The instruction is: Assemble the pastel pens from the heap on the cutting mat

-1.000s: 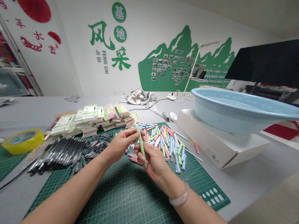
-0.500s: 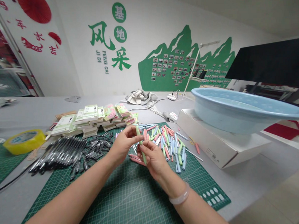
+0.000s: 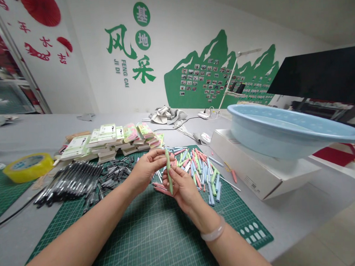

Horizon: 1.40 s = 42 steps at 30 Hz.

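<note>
A light green pen stands nearly upright between my two hands, above the green cutting mat. My right hand pinches its lower half between thumb and fingers. Higher up, the thumb and fingers of my left hand close on its upper part. Just behind my hands lies a loose heap of pink, blue, green and white pen parts. Some pink pens rest on the mat beside my right hand. Left of my left hand are a row of black pens and a pile of black pen parts.
Stacked small boxes stand behind the black pens. A roll of yellow tape lies at the left. On the right, a light blue basin sits on a white box. Grey and white cloths lie at the back.
The green pen has turned from leaning left to nearly upright. My left fingers have shifted slightly right along with its top. My right hand has hardly moved.
</note>
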Each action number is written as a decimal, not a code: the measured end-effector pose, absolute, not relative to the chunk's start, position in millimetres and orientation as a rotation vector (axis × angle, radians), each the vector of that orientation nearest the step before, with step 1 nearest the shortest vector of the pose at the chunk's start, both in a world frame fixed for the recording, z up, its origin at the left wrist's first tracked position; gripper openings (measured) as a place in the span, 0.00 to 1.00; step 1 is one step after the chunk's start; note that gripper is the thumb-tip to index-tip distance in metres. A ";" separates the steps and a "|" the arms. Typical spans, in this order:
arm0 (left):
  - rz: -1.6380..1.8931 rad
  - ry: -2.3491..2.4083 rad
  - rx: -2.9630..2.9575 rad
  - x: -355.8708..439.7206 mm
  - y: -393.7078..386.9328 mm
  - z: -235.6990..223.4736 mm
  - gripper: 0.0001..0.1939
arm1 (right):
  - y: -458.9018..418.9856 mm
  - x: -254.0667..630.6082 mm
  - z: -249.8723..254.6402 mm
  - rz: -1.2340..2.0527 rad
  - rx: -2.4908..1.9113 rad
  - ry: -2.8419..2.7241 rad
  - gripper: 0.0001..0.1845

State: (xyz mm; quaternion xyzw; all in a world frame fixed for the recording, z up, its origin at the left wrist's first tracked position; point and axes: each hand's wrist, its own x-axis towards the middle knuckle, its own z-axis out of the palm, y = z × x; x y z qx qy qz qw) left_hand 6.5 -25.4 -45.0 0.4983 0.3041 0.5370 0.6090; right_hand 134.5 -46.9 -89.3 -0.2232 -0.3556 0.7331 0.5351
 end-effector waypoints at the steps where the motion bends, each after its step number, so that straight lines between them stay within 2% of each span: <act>1: 1.219 0.675 1.156 7.0 -25.7 -44.6 0.16 | -47.1 134.5 -89.3 1.746 -0.539 -0.844 0.11; 4: 1.279 0.716 1.181 9.3 -26.3 -45.4 0.16 | -47.7 134.5 -89.5 1.746 -0.585 -0.847 0.12; 7: 1.331 0.785 1.164 9.7 -25.2 -48.9 0.11 | -48.1 133.8 -89.0 1.751 -0.578 -0.846 0.12; 13: 1.117 0.617 1.068 4.0 -25.6 -49.3 0.13 | -49.6 133.6 -85.4 1.922 -0.383 -0.820 0.14; 21: 1.059 0.539 1.076 2.4 -30.2 -47.4 0.12 | -53.8 132.8 -80.8 2.022 -0.259 -0.799 0.13; 26: 1.134 0.571 1.099 4.8 -30.3 -44.6 0.15 | -52.9 131.9 -79.7 1.878 -0.344 -0.800 0.10; 29: 1.238 0.640 1.137 7.9 -28.8 -44.8 0.12 | -51.5 132.9 -80.2 1.815 -0.390 -0.819 0.08; 32: 1.284 0.719 1.164 9.6 -27.9 -47.8 0.09 | -50.5 133.7 -82.0 1.820 -0.420 -0.838 0.08; 38: 1.174 0.681 1.078 10.8 -31.1 -52.5 0.16 | -51.3 131.9 -85.3 1.933 -0.358 -0.784 0.11; 42: 1.184 0.631 0.986 10.6 -29.6 -52.2 0.14 | -52.2 133.9 -81.6 1.899 -0.388 -0.836 0.12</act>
